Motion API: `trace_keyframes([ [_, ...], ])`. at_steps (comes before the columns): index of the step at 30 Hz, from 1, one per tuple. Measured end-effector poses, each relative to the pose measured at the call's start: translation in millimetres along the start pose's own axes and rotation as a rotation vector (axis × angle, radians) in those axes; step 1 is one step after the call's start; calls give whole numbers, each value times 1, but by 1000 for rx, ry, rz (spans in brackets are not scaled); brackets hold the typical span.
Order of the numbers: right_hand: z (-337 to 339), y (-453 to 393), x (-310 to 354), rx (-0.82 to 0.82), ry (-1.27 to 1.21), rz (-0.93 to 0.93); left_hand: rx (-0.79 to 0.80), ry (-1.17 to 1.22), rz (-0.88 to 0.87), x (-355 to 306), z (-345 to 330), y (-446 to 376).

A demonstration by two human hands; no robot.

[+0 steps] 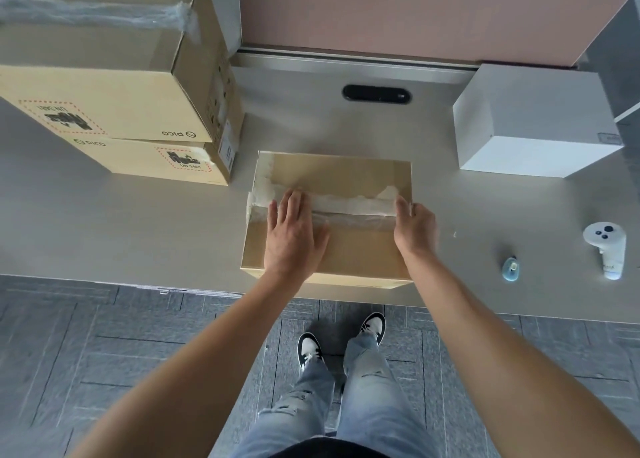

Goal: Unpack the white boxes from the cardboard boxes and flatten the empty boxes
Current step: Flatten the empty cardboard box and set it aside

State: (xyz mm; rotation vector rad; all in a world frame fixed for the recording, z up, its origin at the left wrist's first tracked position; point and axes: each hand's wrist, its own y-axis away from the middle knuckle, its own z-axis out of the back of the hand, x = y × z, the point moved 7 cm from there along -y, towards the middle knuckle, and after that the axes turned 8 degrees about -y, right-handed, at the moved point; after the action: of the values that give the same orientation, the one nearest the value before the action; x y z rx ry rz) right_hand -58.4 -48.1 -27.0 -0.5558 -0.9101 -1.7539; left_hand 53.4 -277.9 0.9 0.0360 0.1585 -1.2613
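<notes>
A closed cardboard box (349, 177) lies on the grey table (121, 222) at the front middle, with torn clear tape along its centre seam. My left hand (294, 236) rests flat on the box top, fingers straight, tips at the seam. At the box's right edge by the seam is my right hand (414, 229); its fingers lie along the edge and whether they pinch the tape is unclear. A white box (533, 125) stands on the table at the right. Two more cardboard boxes are stacked at the left: a large one (104, 73) on a flatter one (152, 161).
A white hand controller (607, 250) and a small blue object (511, 268) lie at the table's right front. A black cable slot (376, 93) sits at the back by a pink partition (415, 11). My feet stand on dark tiled floor (104, 347) below the table edge.
</notes>
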Motion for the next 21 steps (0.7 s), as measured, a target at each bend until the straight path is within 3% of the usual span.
trace_keyframes([
  [4, -2, -2, -1, 47, 41, -33, -118, 32, 239, 37, 18, -16],
  [7, 1, -1, -2, 61, 47, -46, 49, 143, 495, 75, 12, -24],
  [11, 4, 4, -3, 78, 10, -28, 291, 618, 778, 107, -18, -19],
  [14, 4, 6, -1, 89, 13, 23, 306, 805, 807, 115, -31, -18],
  [21, 1, -2, -1, 48, 164, 155, 283, 751, 773, 117, -35, -19],
])
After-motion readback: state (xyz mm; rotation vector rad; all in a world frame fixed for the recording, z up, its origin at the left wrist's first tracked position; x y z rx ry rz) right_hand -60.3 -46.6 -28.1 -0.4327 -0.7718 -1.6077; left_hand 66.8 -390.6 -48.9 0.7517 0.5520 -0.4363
